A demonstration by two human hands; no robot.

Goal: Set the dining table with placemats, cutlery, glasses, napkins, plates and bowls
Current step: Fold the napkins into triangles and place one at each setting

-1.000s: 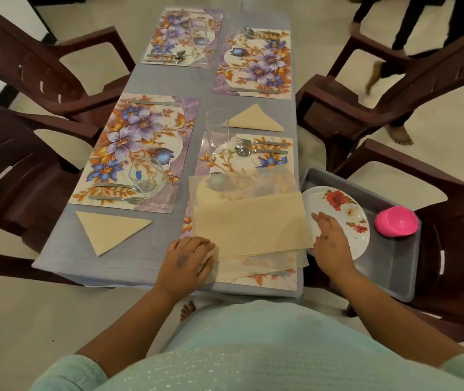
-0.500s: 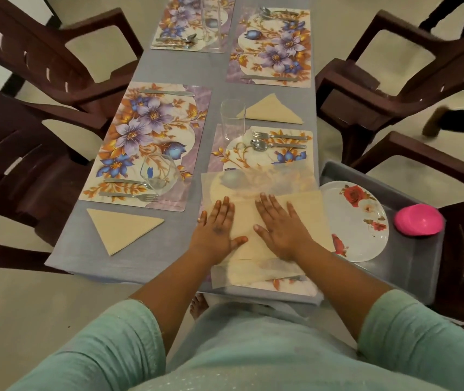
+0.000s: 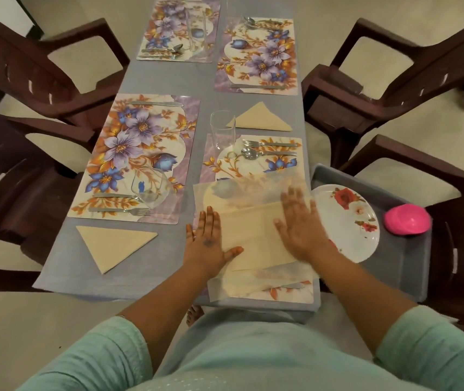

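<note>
floor [image 3: 5, 320]: cream, maybe tiled | chairs [image 3: 42, 77]: dark brown plastic | table [image 3: 64, 266]: grey cloth

We hold both arms forward, sleeves at the elbows. Our left hand [image 3: 207, 242] lies flat, fingers [image 3: 209, 218] straight and together; our right hand [image 3: 300, 224] lies flat too, fingers spread, blurred.

Dim warm indoor light, soft shadows. Right hand [image 3: 300, 221] motion-blurred; left hand [image 3: 208, 241] sharp. Wide-angle bowing at edges far from both hands.
</note>
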